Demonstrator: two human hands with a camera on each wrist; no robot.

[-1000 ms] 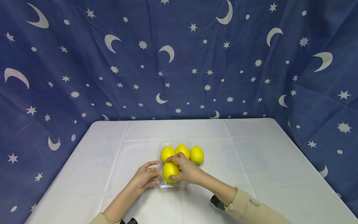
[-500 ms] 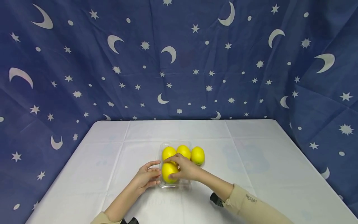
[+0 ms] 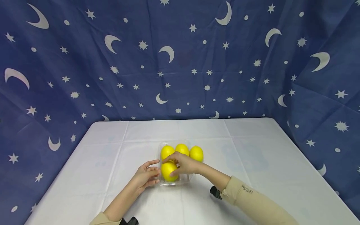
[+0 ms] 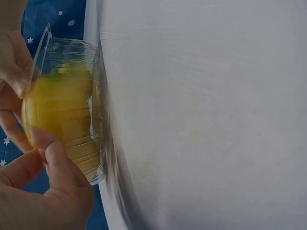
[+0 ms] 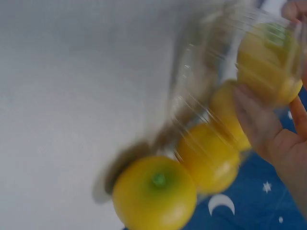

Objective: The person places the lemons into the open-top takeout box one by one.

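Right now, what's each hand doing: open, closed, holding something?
Left hand: open, at the left edge of the clear container.
Right hand: holding the nearest yellow fruit.

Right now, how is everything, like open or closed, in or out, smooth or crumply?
Box: open on top, partly filled
Front fruit: in the box, held by the right hand
Back left fruit: in the box
Back right fruit: in the box
Last fruit: outside the box, on the tablecloth
Left hand: at the box's side, holding no fruit
Right hand: gripping the front fruit
Tablecloth: creased
Curtain: hanging, wrinkly
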